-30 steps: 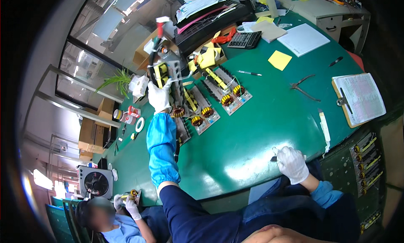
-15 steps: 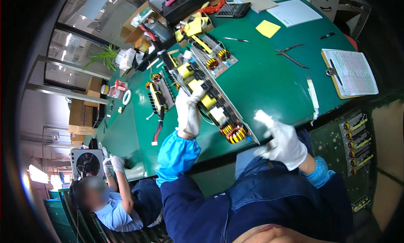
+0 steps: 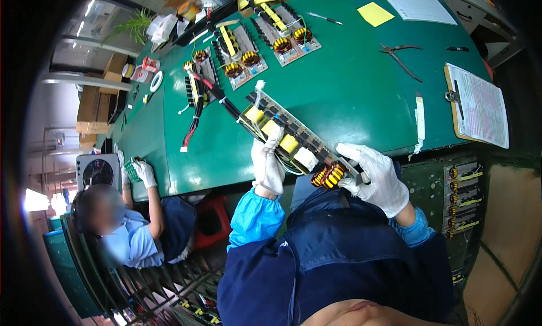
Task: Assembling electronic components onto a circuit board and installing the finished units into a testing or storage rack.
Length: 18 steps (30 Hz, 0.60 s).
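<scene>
Between my hands, over the table's near edge, a long circuit board (image 3: pixel 289 142) is held at a slant, with yellow transformers, dark heat sinks and copper-wound ring coils. My left hand (image 3: pixel 268 163), in a white glove, grips its near long side. My right hand (image 3: pixel 379 180), gloved too, is closed around the right end beside the coils; some fingertips are hidden. Red and black cables (image 3: pixel 221 96) run from the board's far left end. Similar boards lie beyond: one farther right (image 3: pixel 287 38), one in the middle (image 3: pixel 240 60) and one at left (image 3: pixel 201 80).
On the green table (image 3: pixel 350 89) lie pliers (image 3: pixel 401 59), a pen (image 3: pixel 324 18), a yellow paper (image 3: pixel 375 14), a clipboard (image 3: pixel 479 106) and a white strip (image 3: pixel 419 123). More boards (image 3: pixel 464 199) sit low at right. At left a person (image 3: pixel 138 224) holds a small green board.
The circuit board has come nearer to me and away from the boards behind it. My right hand, apart from it before, now grips its right end.
</scene>
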{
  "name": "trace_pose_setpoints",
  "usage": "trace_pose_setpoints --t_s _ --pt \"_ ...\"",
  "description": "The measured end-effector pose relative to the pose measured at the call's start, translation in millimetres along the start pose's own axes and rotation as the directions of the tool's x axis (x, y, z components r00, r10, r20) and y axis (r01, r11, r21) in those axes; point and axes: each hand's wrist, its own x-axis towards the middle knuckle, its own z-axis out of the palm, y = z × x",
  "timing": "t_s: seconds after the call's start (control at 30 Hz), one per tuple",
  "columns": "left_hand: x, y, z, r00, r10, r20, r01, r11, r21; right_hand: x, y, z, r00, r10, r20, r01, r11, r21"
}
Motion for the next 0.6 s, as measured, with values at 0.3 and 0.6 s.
trace_pose_setpoints --t_s 0.3,0.6 --pt "-11.4 -15.6 -29.6 0.974 -0.152 -0.167 0.121 0.976 -0.181 14.0 68.0 19.0 0.981 -0.108 -0.161 0.067 0.969 -0.239" --pt "-16.9 0.3 -12.6 0.991 -0.12 -0.053 0.108 0.976 -0.188 45.8 59.9 0.3 0.916 -0.109 -0.387 -0.079 0.895 -0.439"
